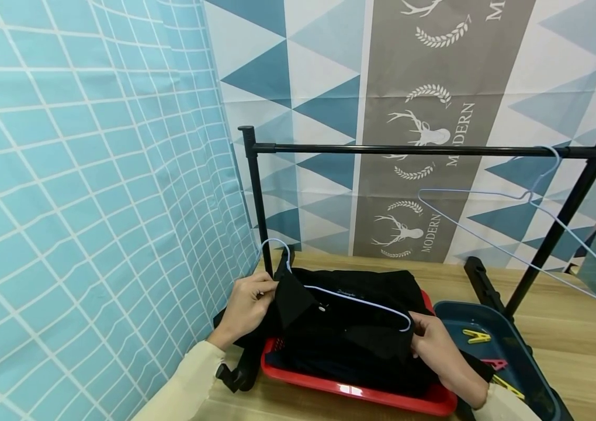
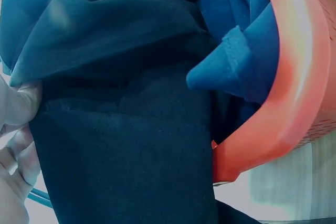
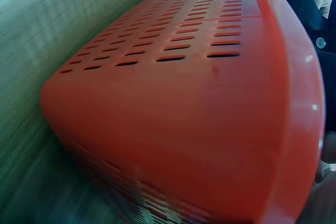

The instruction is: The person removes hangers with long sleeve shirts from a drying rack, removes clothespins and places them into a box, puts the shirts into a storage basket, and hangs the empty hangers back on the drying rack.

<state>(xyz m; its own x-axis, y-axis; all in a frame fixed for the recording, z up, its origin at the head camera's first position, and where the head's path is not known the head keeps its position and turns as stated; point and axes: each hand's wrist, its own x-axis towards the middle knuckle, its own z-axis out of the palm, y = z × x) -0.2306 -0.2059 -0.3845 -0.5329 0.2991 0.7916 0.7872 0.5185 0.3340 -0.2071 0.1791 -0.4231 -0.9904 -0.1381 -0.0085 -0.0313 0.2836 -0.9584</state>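
Observation:
A black shirt (image 1: pixel 350 339) with a collar and a light button lies over the red basket (image 1: pixel 361 394). At the collar's left side, my left hand (image 1: pixel 248 304) pinches the cloth between thumb and fingers; the left wrist view also has this hand (image 2: pixel 18 129) on the dark fabric. My right hand (image 1: pixel 437 345) grips the shirt's right side, close to the end of a pale lilac hanger (image 1: pixel 353 299). The hanger's hook rises beside the collar, and part of its frame is hidden in the shirt. Basket wall (image 3: pixel 173 108) fills most of the right wrist view.
A black rack (image 1: pixel 329 149) stands behind, with another lilac hanger (image 1: pixel 471 191) on its bar at right. Right of the basket sits a dark blue tray (image 1: pixel 487 313) holding yellow clothespins (image 1: pixel 477 336) and a pink one (image 1: pixel 495 363). Blue cloth (image 2: pixel 247 51) shows inside the basket.

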